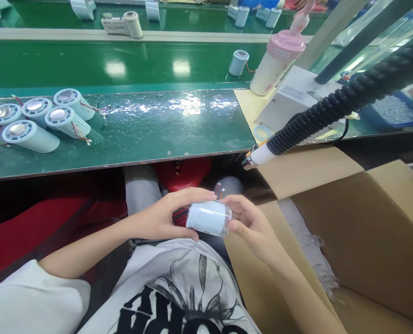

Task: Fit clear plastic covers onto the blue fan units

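Both forearms angle inward above the lap, left hand (164, 215) curled around one end of a pale cylinder (208, 218) lying sideways, right hand (250, 222) cupping its clear-wrapped other end, just below the bench (140, 134) edge, beside a box (366, 222).

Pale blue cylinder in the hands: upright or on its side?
On its side. The cylinder lies crosswise between the left hand and right hand, one end toward each palm.
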The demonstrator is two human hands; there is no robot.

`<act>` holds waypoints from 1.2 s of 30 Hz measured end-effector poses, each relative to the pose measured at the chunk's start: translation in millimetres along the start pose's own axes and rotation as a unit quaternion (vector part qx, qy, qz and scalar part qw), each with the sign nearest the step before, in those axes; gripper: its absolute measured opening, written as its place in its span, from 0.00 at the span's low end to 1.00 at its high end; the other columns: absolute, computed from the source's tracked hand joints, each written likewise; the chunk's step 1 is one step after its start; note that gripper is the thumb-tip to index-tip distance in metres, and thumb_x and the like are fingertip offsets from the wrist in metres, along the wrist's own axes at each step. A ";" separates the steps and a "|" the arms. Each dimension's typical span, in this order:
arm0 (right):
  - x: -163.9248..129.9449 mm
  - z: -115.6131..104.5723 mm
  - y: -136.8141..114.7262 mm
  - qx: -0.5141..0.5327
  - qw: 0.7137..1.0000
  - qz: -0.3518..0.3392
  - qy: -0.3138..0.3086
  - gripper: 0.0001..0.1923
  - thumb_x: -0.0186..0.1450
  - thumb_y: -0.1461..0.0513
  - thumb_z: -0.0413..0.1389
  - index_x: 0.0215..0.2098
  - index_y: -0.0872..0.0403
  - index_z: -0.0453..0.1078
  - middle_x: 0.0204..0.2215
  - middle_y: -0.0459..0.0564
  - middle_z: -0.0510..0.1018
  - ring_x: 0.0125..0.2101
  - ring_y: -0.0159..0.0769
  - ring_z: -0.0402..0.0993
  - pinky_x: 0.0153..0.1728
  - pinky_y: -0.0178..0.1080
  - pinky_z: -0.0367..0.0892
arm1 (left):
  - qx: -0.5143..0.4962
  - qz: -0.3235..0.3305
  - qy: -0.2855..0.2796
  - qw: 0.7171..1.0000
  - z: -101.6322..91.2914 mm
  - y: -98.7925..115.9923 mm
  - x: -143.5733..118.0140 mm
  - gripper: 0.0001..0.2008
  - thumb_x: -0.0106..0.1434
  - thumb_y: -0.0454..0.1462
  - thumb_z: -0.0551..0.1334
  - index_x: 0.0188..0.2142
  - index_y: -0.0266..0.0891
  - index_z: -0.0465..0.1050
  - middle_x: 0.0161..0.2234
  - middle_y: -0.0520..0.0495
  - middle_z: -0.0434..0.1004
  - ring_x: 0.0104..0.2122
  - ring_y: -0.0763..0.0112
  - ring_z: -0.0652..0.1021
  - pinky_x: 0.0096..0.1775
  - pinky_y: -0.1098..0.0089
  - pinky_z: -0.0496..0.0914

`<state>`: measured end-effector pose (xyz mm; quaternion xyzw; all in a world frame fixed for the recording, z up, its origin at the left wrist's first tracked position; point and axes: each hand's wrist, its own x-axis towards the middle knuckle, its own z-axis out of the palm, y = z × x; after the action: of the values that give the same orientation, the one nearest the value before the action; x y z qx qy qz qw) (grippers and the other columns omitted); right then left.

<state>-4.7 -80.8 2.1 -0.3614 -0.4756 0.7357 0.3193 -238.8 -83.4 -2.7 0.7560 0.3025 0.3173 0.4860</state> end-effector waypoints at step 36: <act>30.1 -22.8 16.3 0.072 0.990 0.058 0.106 0.23 0.57 0.45 0.58 0.38 0.54 0.62 0.20 0.43 0.77 0.19 0.32 0.76 0.19 0.32 0.71 | -0.147 -0.081 0.023 0.986 -2.1 -27.6 42.7 0.36 0.48 0.32 0.72 0.56 0.43 0.63 0.58 0.36 0.65 0.56 0.56 0.70 0.56 0.56 0.66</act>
<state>-3.9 -51.2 -26.4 -0.4408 -0.3633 0.7426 0.3496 -218.3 -40.0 -19.7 0.6418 0.3236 0.3353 0.6091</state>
